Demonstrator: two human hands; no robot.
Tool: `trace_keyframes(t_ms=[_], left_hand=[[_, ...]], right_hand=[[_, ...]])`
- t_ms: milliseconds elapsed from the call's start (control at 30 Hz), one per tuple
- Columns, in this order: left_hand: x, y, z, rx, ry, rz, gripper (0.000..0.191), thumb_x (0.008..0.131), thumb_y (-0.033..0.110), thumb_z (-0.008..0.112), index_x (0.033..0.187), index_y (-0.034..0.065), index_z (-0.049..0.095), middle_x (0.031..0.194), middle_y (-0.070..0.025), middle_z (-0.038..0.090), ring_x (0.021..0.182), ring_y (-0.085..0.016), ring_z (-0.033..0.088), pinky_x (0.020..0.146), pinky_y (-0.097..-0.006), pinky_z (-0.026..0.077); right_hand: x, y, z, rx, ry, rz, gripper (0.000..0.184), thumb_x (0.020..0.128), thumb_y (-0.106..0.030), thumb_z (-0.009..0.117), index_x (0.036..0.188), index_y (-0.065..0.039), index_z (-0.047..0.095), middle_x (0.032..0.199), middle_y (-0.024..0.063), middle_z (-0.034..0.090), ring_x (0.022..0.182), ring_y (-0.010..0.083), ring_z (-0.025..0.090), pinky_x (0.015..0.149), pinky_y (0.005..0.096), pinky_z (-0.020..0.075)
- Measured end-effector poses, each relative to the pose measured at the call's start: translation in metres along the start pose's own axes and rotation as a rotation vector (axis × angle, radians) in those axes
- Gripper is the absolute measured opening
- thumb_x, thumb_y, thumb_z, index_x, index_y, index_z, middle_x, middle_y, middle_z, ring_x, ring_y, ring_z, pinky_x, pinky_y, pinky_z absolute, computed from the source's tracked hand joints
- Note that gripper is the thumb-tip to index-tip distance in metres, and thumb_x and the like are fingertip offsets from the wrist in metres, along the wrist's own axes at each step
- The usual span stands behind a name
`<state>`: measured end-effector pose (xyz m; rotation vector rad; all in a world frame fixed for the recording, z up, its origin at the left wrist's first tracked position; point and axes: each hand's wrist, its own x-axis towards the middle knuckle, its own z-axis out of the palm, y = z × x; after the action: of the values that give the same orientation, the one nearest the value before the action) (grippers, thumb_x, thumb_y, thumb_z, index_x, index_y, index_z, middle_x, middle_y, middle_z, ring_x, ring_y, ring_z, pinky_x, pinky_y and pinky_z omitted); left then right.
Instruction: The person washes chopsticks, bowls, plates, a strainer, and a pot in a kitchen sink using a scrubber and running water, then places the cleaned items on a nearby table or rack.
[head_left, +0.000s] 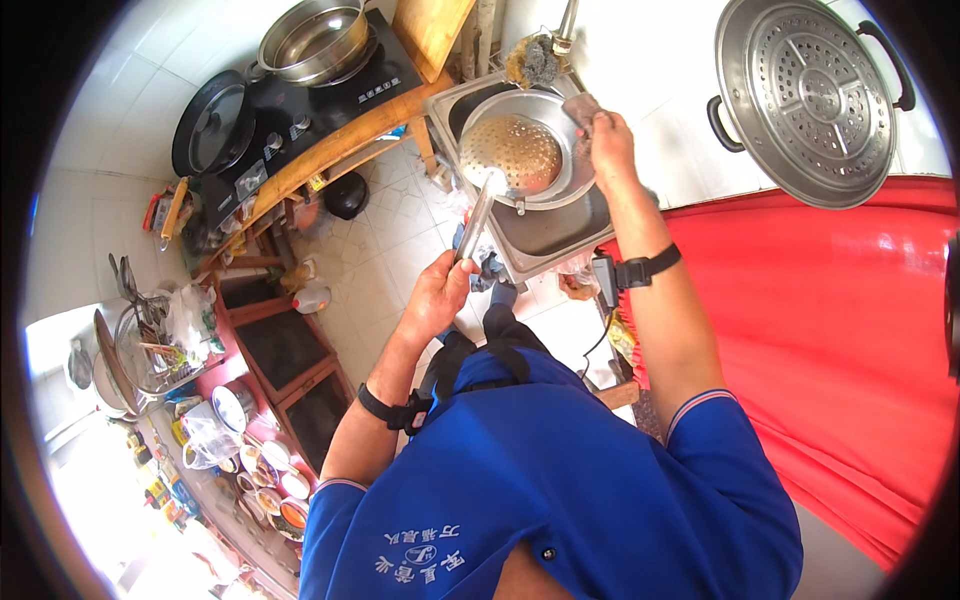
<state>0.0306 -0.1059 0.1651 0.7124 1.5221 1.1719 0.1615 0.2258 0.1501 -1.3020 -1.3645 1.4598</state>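
Note:
My left hand is closed around the metal handle of a perforated skimmer. The skimmer's round, hole-studded head lies over a stainless steel basin, its near side catching bright light. Past the basin's right rim, my right hand grips a brownish scrubbing pad or cloth; which of the two I cannot tell. The basin sits across a stainless steel sink, covering much of its bowl. Whether there is water in the basin is hard to make out.
Behind the sink hang scouring pads by a metal pipe. A black cooktop at upper left carries a steel pot and a dark frying pan. A steamer tray hangs at upper right above a red cloth.

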Motion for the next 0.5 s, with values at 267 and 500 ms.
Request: trace_keyframes(t_ms=[267, 500], left_hand=[[0.025, -0.005, 0.021, -0.291, -0.019, 0.031, 0.038, 0.111, 0.039, 0.049, 0.105, 0.0023, 0.057, 0.065, 0.0071, 0.039, 0.054, -0.004, 0.037, 0.048, -0.0230, 0.032], [0.052, -0.025, 0.029, -0.011, 0.173, 0.040, 0.033, 0.109, 0.031, 0.051, 0.110, -0.0010, 0.058, 0.071, -0.0048, 0.054, 0.061, -0.017, 0.052, 0.056, -0.0347, 0.044]], right_hand=[[-0.067, -0.007, 0.044, 0.521, -0.150, 0.362, 0.034, 0.111, -0.031, 0.046, 0.126, -0.003, 0.057, 0.114, 0.0094, 0.068, 0.102, 0.0223, 0.066, 0.082, 0.0457, 0.0587], [-0.126, 0.026, 0.092, 0.628, -0.305, 0.388, 0.038, 0.108, -0.028, 0.055, 0.134, -0.001, 0.050, 0.120, 0.0163, 0.067, 0.102, 0.0254, 0.067, 0.087, 0.0417, 0.0580]])
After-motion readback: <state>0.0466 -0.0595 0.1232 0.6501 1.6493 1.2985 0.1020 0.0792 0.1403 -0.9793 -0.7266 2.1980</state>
